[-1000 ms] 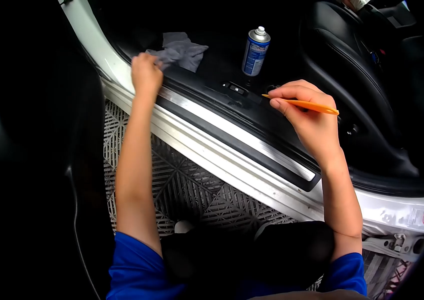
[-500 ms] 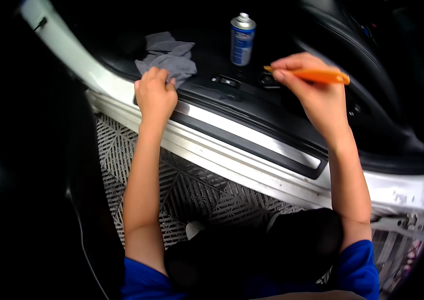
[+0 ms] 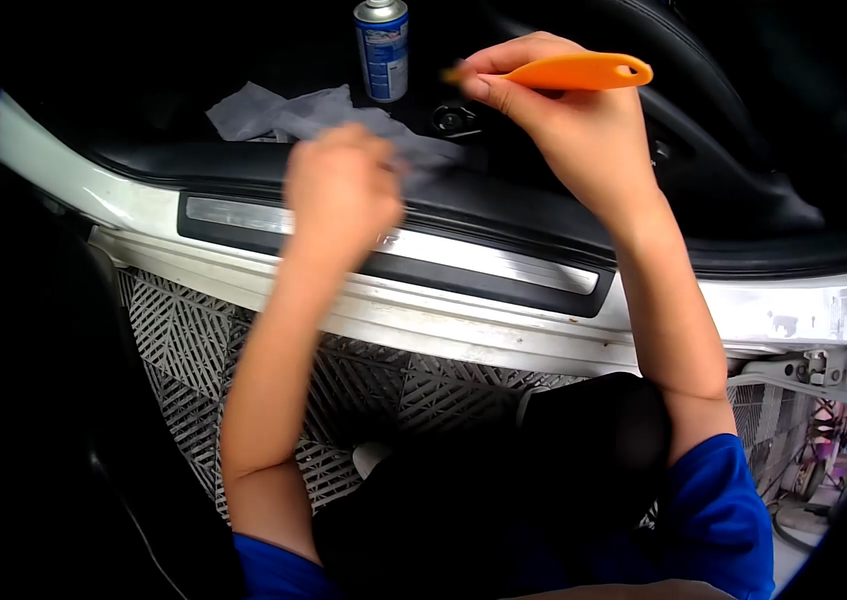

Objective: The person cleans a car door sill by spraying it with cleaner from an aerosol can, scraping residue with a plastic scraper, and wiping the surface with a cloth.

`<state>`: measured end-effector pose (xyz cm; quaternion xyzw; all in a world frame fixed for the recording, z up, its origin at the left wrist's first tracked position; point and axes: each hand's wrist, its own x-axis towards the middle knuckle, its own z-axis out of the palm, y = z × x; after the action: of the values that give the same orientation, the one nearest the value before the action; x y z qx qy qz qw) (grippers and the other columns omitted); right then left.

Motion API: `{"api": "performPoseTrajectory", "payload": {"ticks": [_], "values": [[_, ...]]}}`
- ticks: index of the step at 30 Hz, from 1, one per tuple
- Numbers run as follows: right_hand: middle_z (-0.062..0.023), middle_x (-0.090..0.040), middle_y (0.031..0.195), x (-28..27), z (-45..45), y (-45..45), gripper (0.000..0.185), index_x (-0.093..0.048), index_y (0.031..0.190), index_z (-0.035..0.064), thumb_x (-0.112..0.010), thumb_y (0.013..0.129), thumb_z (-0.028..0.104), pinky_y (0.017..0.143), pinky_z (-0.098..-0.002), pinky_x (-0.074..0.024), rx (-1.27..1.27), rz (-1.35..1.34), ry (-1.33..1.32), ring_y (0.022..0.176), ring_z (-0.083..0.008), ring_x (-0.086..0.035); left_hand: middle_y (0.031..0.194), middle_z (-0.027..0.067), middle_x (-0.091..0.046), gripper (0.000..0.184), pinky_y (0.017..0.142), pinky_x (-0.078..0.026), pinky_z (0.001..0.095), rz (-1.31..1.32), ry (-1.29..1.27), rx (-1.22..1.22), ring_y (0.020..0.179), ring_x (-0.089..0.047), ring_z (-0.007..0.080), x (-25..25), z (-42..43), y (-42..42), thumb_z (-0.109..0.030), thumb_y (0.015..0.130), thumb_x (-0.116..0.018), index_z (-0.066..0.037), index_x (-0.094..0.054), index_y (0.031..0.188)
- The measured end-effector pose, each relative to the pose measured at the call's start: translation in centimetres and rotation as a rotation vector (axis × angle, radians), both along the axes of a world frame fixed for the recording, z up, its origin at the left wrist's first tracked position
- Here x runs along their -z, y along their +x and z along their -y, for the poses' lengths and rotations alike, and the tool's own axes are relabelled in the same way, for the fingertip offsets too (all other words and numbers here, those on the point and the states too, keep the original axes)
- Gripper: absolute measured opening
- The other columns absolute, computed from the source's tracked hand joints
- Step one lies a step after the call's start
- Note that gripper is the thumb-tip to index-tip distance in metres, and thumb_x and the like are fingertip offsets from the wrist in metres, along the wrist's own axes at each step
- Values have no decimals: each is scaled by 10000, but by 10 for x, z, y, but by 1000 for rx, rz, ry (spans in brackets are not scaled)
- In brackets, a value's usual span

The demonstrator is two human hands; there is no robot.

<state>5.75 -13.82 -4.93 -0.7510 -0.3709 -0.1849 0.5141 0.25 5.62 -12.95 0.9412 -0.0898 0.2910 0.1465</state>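
Note:
My left hand (image 3: 344,190) is blurred by motion, its fingers closed on a crumpled grey cloth (image 3: 254,110) above the car's door sill. The cloth spreads to both sides of that hand, its right part smeared. Held up at the right, my right hand (image 3: 574,120) pinches an orange-handled brush (image 3: 584,70). The handle, with a hole in its end, points right; fingers mostly hide the small dark tip at the left. Between and beyond the hands, a blue spray can (image 3: 384,55) stands upright on the dark interior surface, its top cut off by the frame edge.
A metal scuff plate (image 3: 504,265) in a black surround runs along the white door sill (image 3: 444,330). A round black fitting (image 3: 456,121) lies right of the can. Grey slatted floor tiles (image 3: 184,330) lie below. A door hinge (image 3: 824,368) protrudes at right.
My left hand has moved right along the sill, drawing the cloth with it and spreading it. My right hand still holds the brush. The view has shifted, so the can appears further left and higher.

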Motion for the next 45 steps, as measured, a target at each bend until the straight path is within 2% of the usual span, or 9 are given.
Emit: {"api": "performPoseTrajectory", "payload": {"ticks": [4,10,16,21,24,26,29,37,45], "values": [[-53,-726,793,4,16,2,104,-757,876,50,-754,794,113,699,-249,-518,48,-74,-72,729,-137,-674,737,148,-605,154,616,-456,399,-67,-46,-181,700,-605,297,-10,-22,0,-115,795,-711,31,-667,776],[-61,-728,793,8,2,1,115,-758,884,42,-749,800,120,710,-271,-528,-40,-123,-69,730,-153,-682,751,145,-623,152,607,-465,414,106,-86,190,639,-606,324,3,40,1,-140,793,-701,7,-670,765],[-62,-729,804,9,20,-2,121,-761,889,51,-756,798,130,707,-266,-520,50,-189,-160,740,-153,-678,750,163,-686,176,668,-523,421,-173,-99,-470,672,-680,306,-18,-38,5,-203,820,-686,-31,-725,814],[-61,-716,806,6,7,-3,161,-757,902,41,-769,804,168,659,-245,-508,7,-344,-140,723,-118,-645,694,152,-664,232,595,-479,357,56,-52,-84,614,-639,269,-2,1,8,-221,844,-694,6,-699,799],[-68,-704,820,16,1,9,205,-740,945,12,-763,826,177,592,-213,-479,-161,-701,117,694,-104,-617,634,68,-638,265,534,-439,327,-226,-777,-116,625,-631,166,-12,-14,7,-244,902,-648,-24,-694,763],[-99,-687,888,21,-5,11,284,-690,1043,-28,-738,870,192,557,-214,-468,-246,-944,288,680,-108,-601,966,68,-672,276,791,-529,318,-78,-1664,317,901,-650,174,-21,-20,-1,-223,1015,-501,14,-633,1069],[-95,-680,938,26,-19,8,276,-674,1063,-24,-732,874,169,578,-229,-470,-276,-1044,408,752,-124,-606,1164,119,-612,348,969,-483,347,-39,-1942,423,1085,-598,207,-21,-14,-5,-228,1036,-455,47,-516,1240],[-63,-706,866,32,-64,-10,180,-719,958,6,-749,848,145,621,-233,-491,-135,-738,326,740,-104,-633,1366,131,-506,578,1082,-367,314,18,-1564,519,1253,-488,176,-12,16,-9,-24,945,-583,-5,-354,1475],[0,-650,744,45,-67,-10,161,-710,885,42,-744,866,199,506,-190,-386,-255,-732,251,574,-34,-501,986,41,-674,208,856,-475,246,198,-1635,319,893,-615,109,6,6,-2,-43,880,-709,4,-638,1070]]}}
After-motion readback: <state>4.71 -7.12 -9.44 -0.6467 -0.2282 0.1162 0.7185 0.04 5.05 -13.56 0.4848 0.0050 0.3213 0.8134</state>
